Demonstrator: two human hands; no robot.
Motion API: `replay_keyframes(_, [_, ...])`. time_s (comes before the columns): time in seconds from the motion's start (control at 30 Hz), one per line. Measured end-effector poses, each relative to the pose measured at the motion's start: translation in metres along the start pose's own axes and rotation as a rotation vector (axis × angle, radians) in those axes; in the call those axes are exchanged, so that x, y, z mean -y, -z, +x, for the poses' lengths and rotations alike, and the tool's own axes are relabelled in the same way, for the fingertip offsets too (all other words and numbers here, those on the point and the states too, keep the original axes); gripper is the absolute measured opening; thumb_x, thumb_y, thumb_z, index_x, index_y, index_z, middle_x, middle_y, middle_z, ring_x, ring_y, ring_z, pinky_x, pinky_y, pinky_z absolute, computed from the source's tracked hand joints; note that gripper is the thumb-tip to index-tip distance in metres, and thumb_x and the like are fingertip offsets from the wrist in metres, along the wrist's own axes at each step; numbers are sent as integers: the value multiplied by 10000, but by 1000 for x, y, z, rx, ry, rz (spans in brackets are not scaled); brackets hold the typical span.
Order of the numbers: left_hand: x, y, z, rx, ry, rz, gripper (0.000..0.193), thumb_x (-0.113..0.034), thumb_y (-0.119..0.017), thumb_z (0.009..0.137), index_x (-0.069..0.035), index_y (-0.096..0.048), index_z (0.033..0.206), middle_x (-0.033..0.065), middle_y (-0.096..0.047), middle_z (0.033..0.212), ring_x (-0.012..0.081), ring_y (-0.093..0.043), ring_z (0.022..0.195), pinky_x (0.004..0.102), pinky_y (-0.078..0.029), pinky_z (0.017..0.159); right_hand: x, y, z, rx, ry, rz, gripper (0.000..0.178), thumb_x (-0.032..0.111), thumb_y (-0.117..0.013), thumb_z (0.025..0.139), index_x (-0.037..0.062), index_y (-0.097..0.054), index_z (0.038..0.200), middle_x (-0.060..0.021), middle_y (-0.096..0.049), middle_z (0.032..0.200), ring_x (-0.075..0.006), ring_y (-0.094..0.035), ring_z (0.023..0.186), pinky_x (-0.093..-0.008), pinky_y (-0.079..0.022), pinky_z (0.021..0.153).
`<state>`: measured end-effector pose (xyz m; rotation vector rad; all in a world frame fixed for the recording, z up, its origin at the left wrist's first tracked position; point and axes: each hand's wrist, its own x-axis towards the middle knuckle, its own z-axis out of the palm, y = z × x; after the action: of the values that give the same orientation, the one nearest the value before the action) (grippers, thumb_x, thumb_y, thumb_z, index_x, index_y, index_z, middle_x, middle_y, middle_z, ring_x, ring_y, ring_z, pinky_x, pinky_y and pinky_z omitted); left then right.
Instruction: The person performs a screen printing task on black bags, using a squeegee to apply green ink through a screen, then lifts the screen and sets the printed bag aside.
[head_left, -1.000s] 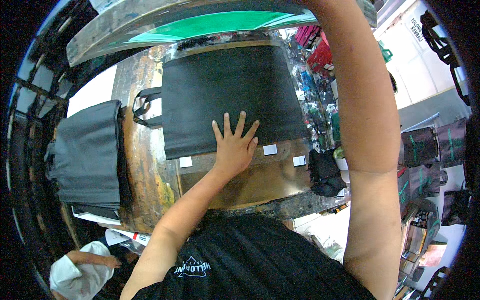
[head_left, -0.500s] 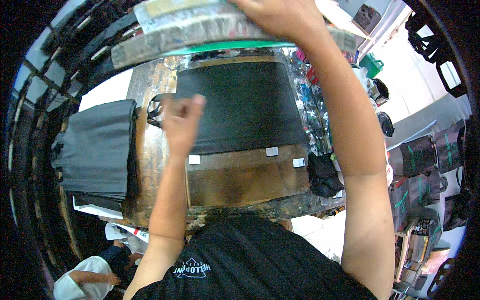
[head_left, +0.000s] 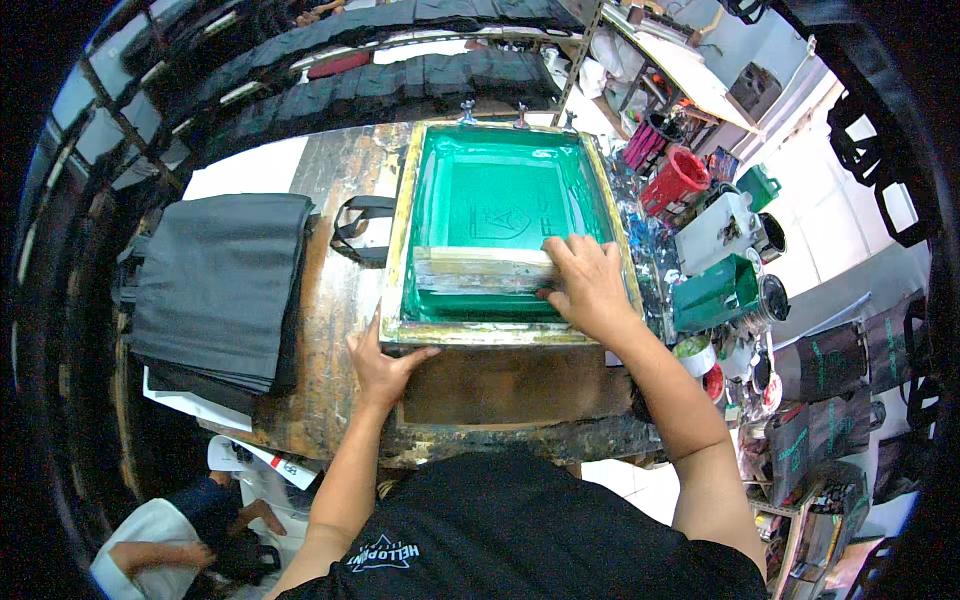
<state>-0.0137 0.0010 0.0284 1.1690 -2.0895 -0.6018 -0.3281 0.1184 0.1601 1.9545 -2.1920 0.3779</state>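
Right hand (head_left: pixel 588 282) is closing its grip on the squeegee (head_left: pixel 482 270), lying across the green screen frame (head_left: pixel 500 225). Left hand (head_left: pixel 383 367) is pinching the frame's near-left corner. Frame is lying flat on the paint-stained counter (head_left: pixel 340 300); folded black bags (head_left: pixel 215 285) sitting left of the frame.

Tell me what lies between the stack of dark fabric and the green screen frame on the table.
In the head view, the black bag handles lie on the worn wooden table between the dark fabric stack and the green screen frame.
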Motion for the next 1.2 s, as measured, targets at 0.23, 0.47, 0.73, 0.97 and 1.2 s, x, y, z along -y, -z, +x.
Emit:
replay_keyframes(0.23, [26,-16,-7,18,-128,50,1163,-521,-986,615,14,-504,1529,141,-749,1246,290,-692,1114,428,-355,1002,2,6,-6,221,-21,35,631,253,-894,754,120,-557,1270,-114,-600,1088,-333,-585,1099,-484,-384,887])
replay_keyframes(0.47, [33,-15,-8,68,-133,50,1172,-459,-986,602,41,-482,1534,147,-749,1185,306,-683,1082,439,-366,973,21,-18,-26,190,-50,-12,617,170,-882,721,137,-570,1251,-85,-570,1061,-295,-560,1075,-490,-363,932])
replay_keyframes(0.73, [34,-12,-11,119,-34,39,1145,-279,-1017,529,1,-519,1522,166,-684,1258,374,-524,1093,490,-430,1022,-36,-73,64,16,-19,-106,592,154,-872,716,170,-610,1246,-71,-625,1077,-279,-604,1067,-512,-401,909])
replay_keyframes(0.97, [35,-12,-10,105,-107,51,1116,-413,-1001,536,38,-557,1455,136,-726,1153,334,-618,1008,456,-400,944,-112,-117,177,-63,13,-137,661,233,-895,741,149,-560,1304,-74,-628,1150,-297,-603,1134,-498,-397,893])
replay_keyframes(1.2, [27,-5,-5,118,-109,143,1012,-507,-988,541,-25,-636,1358,103,-693,1117,319,-603,1088,477,-360,961,-172,-140,264,41,30,-181,753,304,-909,779,170,-518,1408,-88,-665,1227,-317,-623,1202,-593,-440,927])
